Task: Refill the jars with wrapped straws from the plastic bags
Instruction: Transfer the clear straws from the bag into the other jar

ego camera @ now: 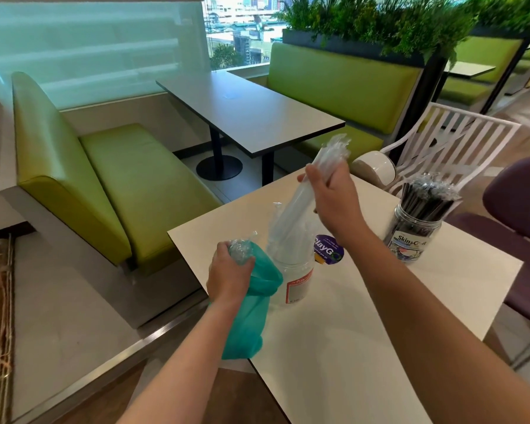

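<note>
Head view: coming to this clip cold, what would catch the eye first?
The right hand at centre, gripping a bundle of clear wrapped straws angled down into the near jar. At lower left, the left hand holds crumpled clear plastic and a teal bag at the table edge. To the right stands a jar of black straws.

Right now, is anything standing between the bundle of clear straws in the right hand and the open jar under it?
Nothing visible blocks it. The right hand grips the bundle of clear straws, whose lower end already reaches into the open jar. The left hand holds the teal bag beside the jar, not over its mouth.
</note>
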